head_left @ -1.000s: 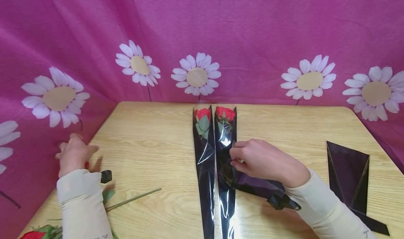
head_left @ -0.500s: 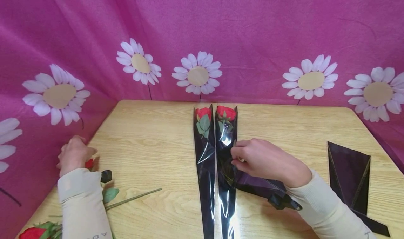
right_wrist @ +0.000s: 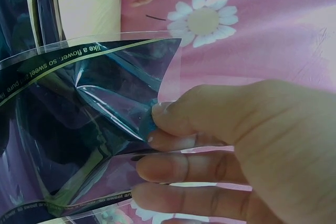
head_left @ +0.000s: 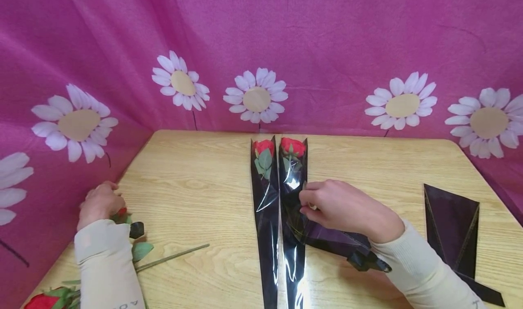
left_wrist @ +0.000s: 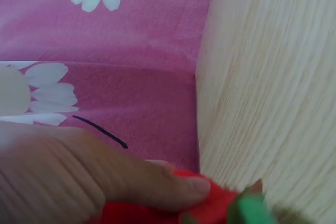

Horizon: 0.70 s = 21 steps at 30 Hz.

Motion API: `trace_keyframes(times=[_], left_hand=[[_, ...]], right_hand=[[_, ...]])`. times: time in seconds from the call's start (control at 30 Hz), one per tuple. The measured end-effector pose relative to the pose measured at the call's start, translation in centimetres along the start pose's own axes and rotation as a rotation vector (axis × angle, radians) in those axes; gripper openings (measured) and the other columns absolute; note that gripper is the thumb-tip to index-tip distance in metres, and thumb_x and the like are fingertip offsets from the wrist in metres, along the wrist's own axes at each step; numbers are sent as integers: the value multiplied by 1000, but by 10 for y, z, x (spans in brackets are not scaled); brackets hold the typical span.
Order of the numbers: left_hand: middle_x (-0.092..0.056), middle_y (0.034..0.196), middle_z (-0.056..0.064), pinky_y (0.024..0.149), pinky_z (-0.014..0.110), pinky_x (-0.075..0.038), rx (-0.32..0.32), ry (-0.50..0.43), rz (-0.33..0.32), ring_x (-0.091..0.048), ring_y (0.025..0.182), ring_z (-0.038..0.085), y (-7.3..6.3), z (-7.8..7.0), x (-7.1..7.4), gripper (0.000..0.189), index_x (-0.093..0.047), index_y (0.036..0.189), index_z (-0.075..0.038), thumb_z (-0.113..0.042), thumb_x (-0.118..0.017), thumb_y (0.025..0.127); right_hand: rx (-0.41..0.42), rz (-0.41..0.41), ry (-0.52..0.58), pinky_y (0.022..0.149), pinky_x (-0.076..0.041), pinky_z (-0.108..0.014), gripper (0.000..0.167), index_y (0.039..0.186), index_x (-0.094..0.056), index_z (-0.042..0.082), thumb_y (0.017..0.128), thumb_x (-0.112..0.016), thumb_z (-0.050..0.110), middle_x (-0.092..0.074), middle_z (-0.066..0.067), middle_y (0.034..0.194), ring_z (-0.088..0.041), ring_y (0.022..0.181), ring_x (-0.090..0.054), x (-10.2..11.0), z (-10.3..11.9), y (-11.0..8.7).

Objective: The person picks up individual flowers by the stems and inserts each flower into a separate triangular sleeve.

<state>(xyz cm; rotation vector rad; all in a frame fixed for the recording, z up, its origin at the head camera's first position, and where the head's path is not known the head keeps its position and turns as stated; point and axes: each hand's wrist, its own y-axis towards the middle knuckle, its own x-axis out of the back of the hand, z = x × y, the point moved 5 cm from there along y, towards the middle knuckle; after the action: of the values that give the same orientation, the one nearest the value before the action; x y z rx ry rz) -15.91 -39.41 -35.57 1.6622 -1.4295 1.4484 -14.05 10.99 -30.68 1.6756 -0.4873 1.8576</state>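
Observation:
At the table's left edge my left hand (head_left: 100, 203) grips a red rose (left_wrist: 218, 203) by its bloom, thumb pressed on the petals in the left wrist view. Green leaves (head_left: 141, 251) and a stem (head_left: 171, 257) lie beside the left sleeve. Right of centre, my right hand (head_left: 328, 202) pinches the edge of a dark see-through flower sleeve (right_wrist: 121, 103) between thumb and index finger. That sleeve has a printed, gold-edged border. Just left of this hand, two red roses, the left one (head_left: 263, 148) and the right one (head_left: 293, 146), lie side by side in long black sleeves.
Another dark flower sleeve (head_left: 451, 227) lies flat on the right of the wooden table (head_left: 192, 177). A further red rose (head_left: 42, 301) is at the bottom left corner. Pink cloth (head_left: 318, 36) with daisies borders the table's back and sides.
My left hand has shifted slightly right and nearer, and more of the rose shows beside it. The right hand stays in place with the flower sleeve.

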Motion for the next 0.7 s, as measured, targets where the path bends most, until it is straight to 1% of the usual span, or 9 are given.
trace_keyframes(times=[0.03, 0.1, 0.23, 0.3, 0.37, 0.47, 0.57, 0.63, 0.7], left_hand=[[-40, 141, 47, 102, 73, -35, 3, -4, -7, -35, 129, 66, 0, 0, 0, 61, -37, 141, 13, -16, -53, 90], [-40, 140, 47, 103, 73, -35, 7, -15, -28, -35, 129, 66, 1, -1, 0, 61, -38, 141, 13, -18, -54, 91], [-44, 139, 46, 103, 72, -39, 27, -40, -105, -40, 127, 65, 4, -4, -1, 61, -42, 140, 12, -24, -58, 93], [-47, 136, 45, 102, 71, -41, 23, -62, -142, -42, 125, 64, 5, -6, -3, 62, -44, 138, 12, -28, -60, 94], [-49, 134, 45, 102, 69, -42, 1, -95, -166, -43, 123, 63, 8, -9, -6, 63, -46, 138, 11, -31, -62, 95], [-49, 134, 43, 102, 67, -43, -59, -144, -144, -46, 122, 60, 11, -17, -10, 68, -43, 141, 10, -37, -62, 97], [-48, 137, 42, 103, 60, -47, -97, -206, -71, -49, 121, 55, 15, -28, -18, 74, -36, 147, 10, -41, -61, 99], [-45, 140, 40, 102, 56, -48, -96, -240, -30, -49, 121, 51, 17, -34, -23, 80, -31, 151, 10, -43, -61, 99], [-43, 143, 40, 104, 55, -49, -93, -268, 0, -49, 122, 49, 17, -38, -26, 85, -25, 153, 10, -42, -62, 99]], right_hand=[[-1, 1, 3, 57, -44, -15, 14, 85, -68, 20, 90, -81, 17, -60, 10, 75, 2, 61, -46, 0, 0, 0], [0, -1, 4, 57, -44, -15, 14, 85, -68, 20, 90, -80, 17, -60, 10, 75, 2, 61, -46, 0, 0, 0], [11, -11, -3, 57, -44, -15, 15, 84, -67, 20, 90, -80, 17, -59, 10, 74, 2, 60, -46, 0, -1, -1], [17, -18, -10, 57, -44, -15, 15, 83, -67, 19, 90, -80, 16, -58, 10, 74, 2, 60, -46, 0, 0, -1], [20, -23, -15, 58, -44, -15, 16, 82, -66, 19, 90, -80, 16, -58, 9, 74, 2, 60, -45, 1, 0, -2], [19, -24, -16, 58, -44, -15, 16, 82, -66, 19, 90, -80, 16, -58, 9, 74, 2, 60, -46, 1, 0, -2], [17, -22, -17, 58, -44, -15, 15, 83, -67, 18, 90, -80, 16, -59, 9, 74, 2, 60, -46, 1, 0, -2], [16, -23, -19, 58, -44, -15, 15, 83, -67, 18, 90, -80, 16, -59, 9, 74, 1, 60, -46, 1, 0, -2], [16, -23, -19, 58, -44, -15, 15, 82, -67, 18, 90, -80, 17, -59, 9, 74, 1, 60, -46, 1, 0, -2]])
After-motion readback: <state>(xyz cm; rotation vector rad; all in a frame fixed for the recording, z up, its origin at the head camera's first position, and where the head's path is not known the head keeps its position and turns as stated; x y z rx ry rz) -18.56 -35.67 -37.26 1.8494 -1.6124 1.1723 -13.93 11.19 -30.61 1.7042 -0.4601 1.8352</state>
